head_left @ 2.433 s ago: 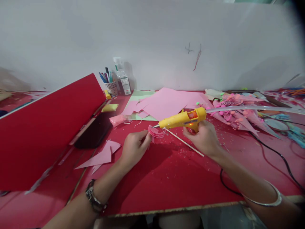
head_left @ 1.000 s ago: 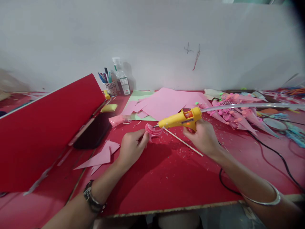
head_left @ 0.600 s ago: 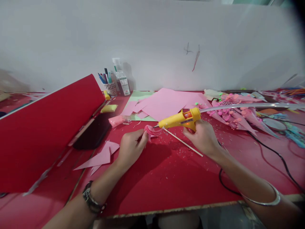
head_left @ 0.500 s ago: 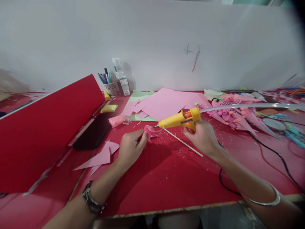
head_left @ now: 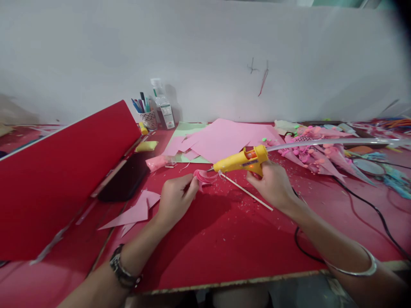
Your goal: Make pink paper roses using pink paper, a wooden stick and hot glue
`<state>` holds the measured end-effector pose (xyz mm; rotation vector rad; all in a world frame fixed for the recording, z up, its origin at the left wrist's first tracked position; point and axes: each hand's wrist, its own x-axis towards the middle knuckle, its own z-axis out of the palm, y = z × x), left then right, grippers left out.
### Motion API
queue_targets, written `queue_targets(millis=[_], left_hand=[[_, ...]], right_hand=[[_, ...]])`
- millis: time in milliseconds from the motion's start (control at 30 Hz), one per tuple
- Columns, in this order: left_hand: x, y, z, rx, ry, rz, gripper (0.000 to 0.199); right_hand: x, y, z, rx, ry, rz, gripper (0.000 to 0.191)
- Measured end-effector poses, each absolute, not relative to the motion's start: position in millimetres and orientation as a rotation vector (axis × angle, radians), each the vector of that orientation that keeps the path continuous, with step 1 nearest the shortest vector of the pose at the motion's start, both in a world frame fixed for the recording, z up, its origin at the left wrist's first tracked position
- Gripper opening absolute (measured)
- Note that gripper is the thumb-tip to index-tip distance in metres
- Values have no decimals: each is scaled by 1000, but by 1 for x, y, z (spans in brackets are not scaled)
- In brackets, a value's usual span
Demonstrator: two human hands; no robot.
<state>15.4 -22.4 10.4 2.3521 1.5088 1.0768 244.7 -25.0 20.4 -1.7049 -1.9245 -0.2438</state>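
My left hand pinches a curled pink paper strip between thumb and fingers, just above the red table. My right hand is wrapped round the handle of a yellow hot glue gun. The gun's metal nozzle points left and meets the pink strip, or comes very close to it. A long clear glue stick juts out of the gun's back to the right. Below the gun, a thin wooden stick lies slanting on the table.
Pink paper sheets lie behind the hands. Paper scraps and a black phone are at left, beside a leaning red board. Pink decorated cones and a black cable lie at right. A pen cup and bottle stand behind.
Almost nothing differs. The glue gun and my right hand have shifted very slightly left; my left hand keeps its pinch on the pink strip.
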Motion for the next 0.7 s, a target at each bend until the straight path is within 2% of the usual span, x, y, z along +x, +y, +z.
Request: queue_targets(millis=[267,467,700], left_hand=[[16,-23,12,2348,1500,1057,34],[14,-22,13,2235,1506,1136,34],[11,-19,13,2100,1501,1227,35]], right_hand=[[245,-23,19,-1747,-1957,-234,23],[255,-14,13,-1745,-1928,-232,35],[284,-6,13,-1734,-1971,22,28]])
